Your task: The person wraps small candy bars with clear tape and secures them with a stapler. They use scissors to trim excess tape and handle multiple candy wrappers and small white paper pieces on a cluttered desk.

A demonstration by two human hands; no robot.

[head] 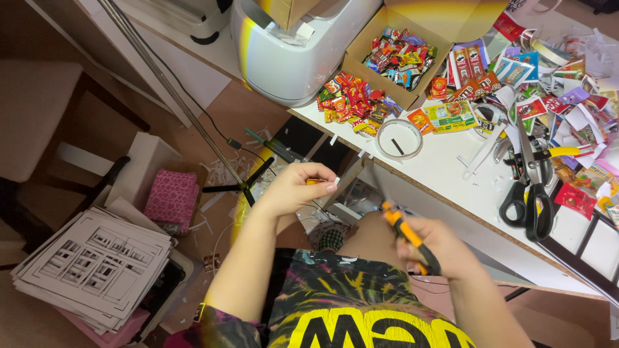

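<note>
Nearest the lens is a tie-dyed cotton shirt (348, 303) with bold yellow print. Beyond it runs the long white laminate table (445, 174), chipboard showing along its edge. A glossy, rounded white plastic machine (284, 61) stands at its far end, beside an open corrugated cardboard box (387, 48) full of shiny, crinkled sweet wrappers. On the floor lies a squared stack of printed card sheets (97, 264). Black-handled steel scissors (529, 187) rest on the table near a flat ring of clear tape (400, 138). The right hand (445, 248) is closed around a slim orange-and-black craft knife (406, 235). The left hand (293, 187) pinches a tiny orange-and-white piece (319, 182) between fingertips.
</note>
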